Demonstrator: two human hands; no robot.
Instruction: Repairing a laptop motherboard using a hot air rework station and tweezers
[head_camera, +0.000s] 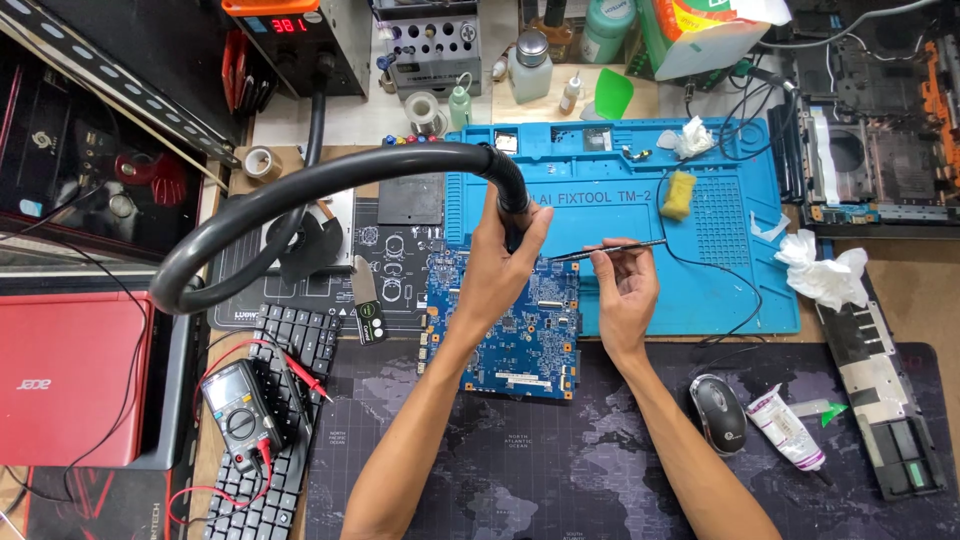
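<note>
My left hand grips the black handle of a hot-air tool, whose thick black hose arcs off to the left. The nozzle end points down at a blue circuit board lying on the desk. My right hand pinches slim black tweezers, with their tip aimed left toward the nozzle, just above the board's upper right corner.
A blue work mat lies behind the board, with a yellow sponge on it. A multimeter rests on a keyboard at left. A mouse, a white tube and crumpled tissue sit at right.
</note>
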